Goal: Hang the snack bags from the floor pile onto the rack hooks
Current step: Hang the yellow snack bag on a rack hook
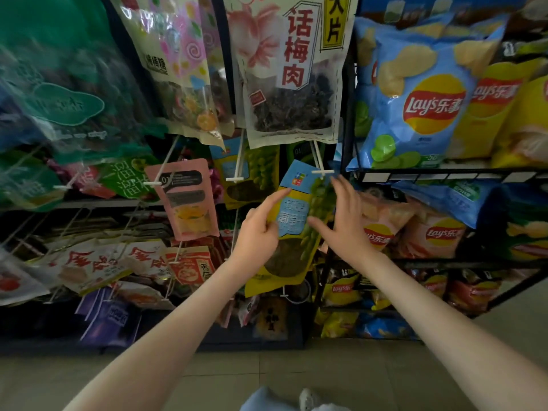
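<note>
A yellow and blue snack bag (292, 221) with green grapes printed on it hangs tilted at the tip of a white rack hook (321, 171). My left hand (259, 232) holds the bag's left edge, index finger stretched up along it. My right hand (345, 221) touches the bag's right side with fingers spread, fingertips just below the hook's end. A matching grape bag (256, 173) hangs on the hook to the left. The floor pile is out of view.
Hanging snack bags crowd the rack: a pink bag (185, 200), a large plum bag (289, 75) above, red and white bags (98, 265) lower left. A black wire shelf (444, 175) of Lay's chip bags (424, 93) stands on the right. Tiled floor (296, 372) lies below.
</note>
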The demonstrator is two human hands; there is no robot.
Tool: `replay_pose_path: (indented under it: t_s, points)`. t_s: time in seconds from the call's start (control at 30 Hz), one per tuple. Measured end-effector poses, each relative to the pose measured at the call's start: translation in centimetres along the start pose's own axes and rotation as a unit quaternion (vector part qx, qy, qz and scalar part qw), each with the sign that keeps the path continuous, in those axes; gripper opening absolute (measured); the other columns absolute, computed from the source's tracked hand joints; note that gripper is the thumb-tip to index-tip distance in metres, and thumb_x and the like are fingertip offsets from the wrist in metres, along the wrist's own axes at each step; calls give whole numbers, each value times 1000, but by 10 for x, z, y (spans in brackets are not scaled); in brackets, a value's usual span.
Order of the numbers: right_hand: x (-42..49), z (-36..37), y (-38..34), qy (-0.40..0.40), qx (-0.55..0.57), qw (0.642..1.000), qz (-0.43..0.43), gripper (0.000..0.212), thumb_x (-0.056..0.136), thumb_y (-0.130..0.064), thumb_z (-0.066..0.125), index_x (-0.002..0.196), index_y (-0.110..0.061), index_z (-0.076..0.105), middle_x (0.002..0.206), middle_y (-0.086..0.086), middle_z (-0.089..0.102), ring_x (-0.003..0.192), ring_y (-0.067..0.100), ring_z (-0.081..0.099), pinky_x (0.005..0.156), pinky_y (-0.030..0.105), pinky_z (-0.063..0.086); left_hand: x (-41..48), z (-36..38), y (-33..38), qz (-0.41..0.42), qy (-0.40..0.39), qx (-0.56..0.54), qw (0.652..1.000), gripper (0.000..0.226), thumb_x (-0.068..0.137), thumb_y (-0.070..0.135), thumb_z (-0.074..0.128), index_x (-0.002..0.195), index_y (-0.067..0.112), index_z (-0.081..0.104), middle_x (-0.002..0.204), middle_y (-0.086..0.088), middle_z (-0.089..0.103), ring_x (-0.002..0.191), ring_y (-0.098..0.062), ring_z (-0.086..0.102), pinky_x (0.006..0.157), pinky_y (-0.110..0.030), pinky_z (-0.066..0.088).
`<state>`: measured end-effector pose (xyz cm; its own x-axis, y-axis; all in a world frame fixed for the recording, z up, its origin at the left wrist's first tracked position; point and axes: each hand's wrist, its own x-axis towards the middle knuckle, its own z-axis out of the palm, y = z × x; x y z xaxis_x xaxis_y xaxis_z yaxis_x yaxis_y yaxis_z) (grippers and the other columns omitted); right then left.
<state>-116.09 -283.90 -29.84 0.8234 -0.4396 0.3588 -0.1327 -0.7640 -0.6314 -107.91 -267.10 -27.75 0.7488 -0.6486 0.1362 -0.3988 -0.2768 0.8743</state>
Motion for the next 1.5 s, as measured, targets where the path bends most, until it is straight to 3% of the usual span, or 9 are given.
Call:
replay_pose_path:
  t_s: [0.23, 0.4, 0.5, 0.73, 0.9, 1.07, 1.17, 1.3, 1.5]
  points:
    - [25, -27, -25, -52, 5, 998, 36, 56, 92, -26, 57, 142, -12, 36, 147, 8, 36, 137, 23, 29, 112, 37, 26, -17, -10, 10, 23, 6, 16, 1000, 63, 95, -4, 40, 134, 45, 38, 106, 20, 42, 110, -19, 44, 81, -28, 46]
    - [30, -26, -41, -20, 44, 996, 71, 17, 86, -27, 64, 94, -12, 65, 116, 3, 51, 118, 24, 45, 101, 38, 34, -32, -39, -5, -29, -3, -38, 999, 72, 93, -5, 40, 123, 60, 43, 123, -5, 48, 114, -24, 50, 86, -41, 54]
    - [23, -22, -46, -10, 41, 995, 93, 14, 83, -29, 68, 79, -16, 67, 120, 4, 49, 123, 23, 39, 106, 39, 28, -42, -53, -15, -36, -21, -59, 997, 69, 94, -5, 41, 122, 57, 46, 129, -4, 48, 115, -26, 52, 85, -47, 54]
    - [-6, 6, -85, -46, 79, 991, 95, 12, 89, -30, 60, 80, -22, 57, 92, -2, 58, 94, 17, 54, 80, 36, 42, -60, -77, -38, -27, -4, -69, 997, 65, 93, -5, 41, 121, 53, 49, 131, -1, 48, 120, -16, 46, 92, -39, 51]
    - [-11, 23, -112, -77, 82, 990, 83, 7, 90, -21, 59, 90, -15, 64, 89, -2, 58, 89, 16, 54, 74, 27, 35, -75, -93, -57, -1, 26, -41, 999, 50, 93, 0, 47, 117, 44, 49, 121, 3, 53, 106, -13, 54, 75, -23, 51]
    - [-15, 46, -138, -97, 44, 994, 15, 9, 87, -12, 62, 87, -5, 68, 73, -15, 49, 82, 13, 48, 68, 24, 30, -80, -104, -59, 98, 132, 97, 982, 43, 88, 12, 61, 128, 18, 46, 127, -2, 46, 118, -17, 45, 99, -39, 44]
    - [-9, 56, -145, -122, -9, 990, -69, 10, 86, -15, 64, 84, -6, 69, 74, -13, 53, 82, 14, 47, 73, 28, 32, -74, -110, -55, 191, 200, 278, 920, 53, 85, 19, 63, 135, 18, 44, 133, -13, 47, 123, -29, 42, 103, -42, 33]
    - [5, 68, -148, -121, -29, 982, -140, 11, 86, -18, 64, 86, -8, 70, 85, 0, 66, 83, 18, 50, 71, 28, 28, -59, -114, -53, 215, 222, 432, 847, 21, 84, 25, 56, 100, 19, 68, 93, 1, 68, 102, -22, 61, 102, -44, 26]
    - [31, 93, -132, -160, 10, 977, -140, 16, 91, -27, 58, 99, -16, 68, 100, -4, 64, 98, 15, 49, 85, 32, 30, -43, -127, -59, 125, 213, 437, 865, 11, 73, 14, 75, 71, 21, 66, 59, 7, 62, 66, -20, 61, 81, -34, 25]
